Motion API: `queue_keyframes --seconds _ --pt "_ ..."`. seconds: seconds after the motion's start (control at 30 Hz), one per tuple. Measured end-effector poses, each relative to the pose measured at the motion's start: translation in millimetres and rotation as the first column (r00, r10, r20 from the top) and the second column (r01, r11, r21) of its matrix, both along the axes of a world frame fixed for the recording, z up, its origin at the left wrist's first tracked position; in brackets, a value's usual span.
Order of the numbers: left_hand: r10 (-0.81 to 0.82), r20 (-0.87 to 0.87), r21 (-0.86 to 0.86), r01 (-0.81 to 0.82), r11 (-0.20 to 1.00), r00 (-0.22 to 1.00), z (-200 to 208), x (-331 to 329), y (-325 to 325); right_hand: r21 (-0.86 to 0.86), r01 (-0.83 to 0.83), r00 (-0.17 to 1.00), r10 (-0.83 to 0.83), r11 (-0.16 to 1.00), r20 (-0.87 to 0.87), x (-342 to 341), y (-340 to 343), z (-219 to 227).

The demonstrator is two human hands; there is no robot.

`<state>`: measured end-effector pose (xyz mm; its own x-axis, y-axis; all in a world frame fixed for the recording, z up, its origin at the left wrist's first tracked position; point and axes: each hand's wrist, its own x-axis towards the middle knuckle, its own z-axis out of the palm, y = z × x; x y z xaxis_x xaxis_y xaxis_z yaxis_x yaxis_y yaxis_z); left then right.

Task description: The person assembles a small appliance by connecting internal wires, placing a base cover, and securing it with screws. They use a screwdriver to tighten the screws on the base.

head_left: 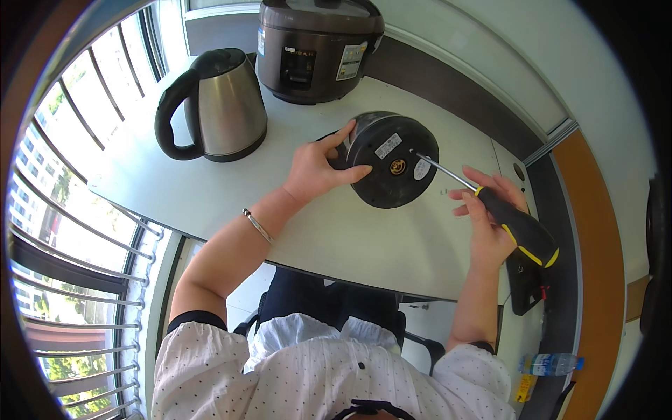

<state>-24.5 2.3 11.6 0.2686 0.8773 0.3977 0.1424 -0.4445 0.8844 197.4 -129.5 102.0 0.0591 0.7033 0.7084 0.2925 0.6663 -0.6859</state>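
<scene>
My left hand grips an electric kettle by its left edge, thumb on the bottom and fingers around the side. The kettle is tipped over, so its round black bottom faces me, with two pale labels and a brass-coloured connector in the middle. In my right hand is a screwdriver with a black and yellow handle, held between thumb and fingers. Its long metal shaft slants up to the left, and the tip meets the kettle's bottom near a small hole above the connector.
A steel kettle with a black handle stands on the white table at the left. Behind it is a brown rice cooker. At the right are a black object and a plastic bottle. A barred window is on the left.
</scene>
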Motion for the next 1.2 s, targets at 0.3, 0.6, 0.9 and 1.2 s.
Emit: queue_keyframes --seconds 0.3,0.6,0.9,1.2 --pt "-0.065 -0.004 -0.088 0.064 0.994 0.998 6 -3 -3 -0.078 -0.097 0.993 0.091 0.992 -0.079 -1 -7 8" --pt "-0.065 -0.063 -0.067 0.061 0.996 0.996 6 -2 -3 0.150 0.173 0.960 -0.201 0.973 0.194 6 4 -9" --pt "-0.024 0.101 -0.036 0.028 0.999 0.995 -6 3 2 -0.046 -0.152 0.988 0.150 0.987 -0.045 8 0 -3" --pt "-0.016 0.055 -0.018 0.017 1.000 0.998 -6 3 3 0.018 0.006 0.998 -0.005 1.000 -0.060 -2 -2 -5"
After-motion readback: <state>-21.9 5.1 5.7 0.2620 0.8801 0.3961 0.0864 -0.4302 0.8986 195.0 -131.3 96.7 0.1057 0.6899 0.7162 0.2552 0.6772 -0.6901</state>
